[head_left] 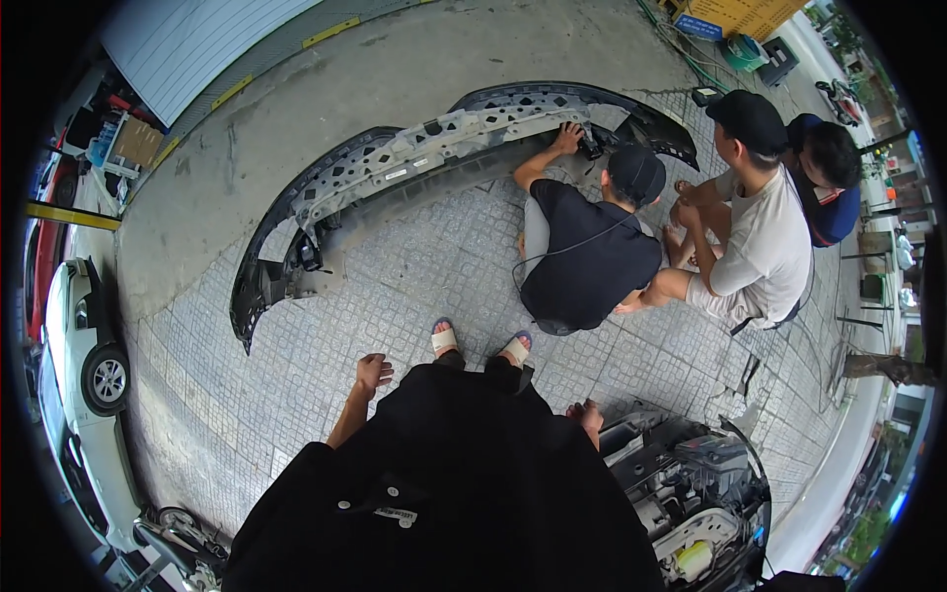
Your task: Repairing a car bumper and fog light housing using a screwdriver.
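Observation:
My left hand hangs over the paving left of my sandalled feet, fingers loosely bent and apart, holding nothing visible. My right hand is curled closed beside an exposed car engine bay at lower right; what it holds, if anything, is too small to tell. A detached dark bumper assembly with a pale, perforated inner part lies across the paving ahead of me. A person in a black cap and shirt squats at it, one hand on a black fitting near its right end.
Two more people, one in a pale shirt and one in dark blue, sit or squat at the right. A white car and a motorbike are at left. A green bucket and hose stand at the top right.

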Available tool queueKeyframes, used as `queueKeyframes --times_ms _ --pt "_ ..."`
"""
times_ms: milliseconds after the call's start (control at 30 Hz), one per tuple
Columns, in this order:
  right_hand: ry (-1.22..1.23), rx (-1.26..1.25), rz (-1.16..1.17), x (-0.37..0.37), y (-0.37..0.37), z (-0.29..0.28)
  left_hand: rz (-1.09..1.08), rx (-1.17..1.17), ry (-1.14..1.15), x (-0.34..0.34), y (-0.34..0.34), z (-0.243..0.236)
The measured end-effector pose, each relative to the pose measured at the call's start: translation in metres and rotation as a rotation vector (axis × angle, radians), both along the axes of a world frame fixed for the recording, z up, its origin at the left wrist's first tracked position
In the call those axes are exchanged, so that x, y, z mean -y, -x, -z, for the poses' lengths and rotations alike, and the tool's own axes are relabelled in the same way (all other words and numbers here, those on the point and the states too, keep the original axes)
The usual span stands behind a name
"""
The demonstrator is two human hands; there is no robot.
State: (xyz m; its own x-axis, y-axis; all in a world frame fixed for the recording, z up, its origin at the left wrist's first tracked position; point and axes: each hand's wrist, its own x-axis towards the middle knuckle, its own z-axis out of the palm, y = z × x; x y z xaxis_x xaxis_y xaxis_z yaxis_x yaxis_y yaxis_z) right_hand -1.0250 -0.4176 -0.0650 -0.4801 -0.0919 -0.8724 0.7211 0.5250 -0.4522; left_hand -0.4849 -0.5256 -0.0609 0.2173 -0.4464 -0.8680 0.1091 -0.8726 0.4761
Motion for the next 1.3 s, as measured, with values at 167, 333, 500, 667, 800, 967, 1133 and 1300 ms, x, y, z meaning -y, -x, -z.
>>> queueKeyframes --times_ms 167,333,500,667,800,967,1133,1300 --pt "0.005 0.005 0.000 -0.007 0.001 0.006 -0.006 -0.001 -0.008 -0.001 0.002 -0.001" --pt "0.026 -0.019 0.015 -0.004 0.000 0.002 0.016 0.007 0.005 0.001 0.004 -0.001" --pt "0.022 -0.034 0.007 -0.007 -0.001 -0.001 0.017 -0.002 0.010 0.004 0.004 -0.002" --pt "-0.023 -0.001 0.019 -0.005 -0.003 0.000 0.020 0.009 0.019 0.007 0.005 -0.005" --pt "0.004 0.044 0.018 -0.009 -0.003 0.006 -0.001 -0.005 0.023 0.000 0.002 -0.005" --pt "0.008 0.036 0.033 0.002 -0.007 0.002 -0.019 -0.014 -0.003 -0.006 -0.003 -0.004" --pt "0.061 0.016 0.035 -0.003 -0.004 0.007 -0.042 0.000 -0.014 -0.010 -0.005 -0.004" --pt "0.012 -0.038 -0.087 -0.003 -0.001 0.011 -0.044 -0.002 -0.004 -0.009 -0.004 -0.004"
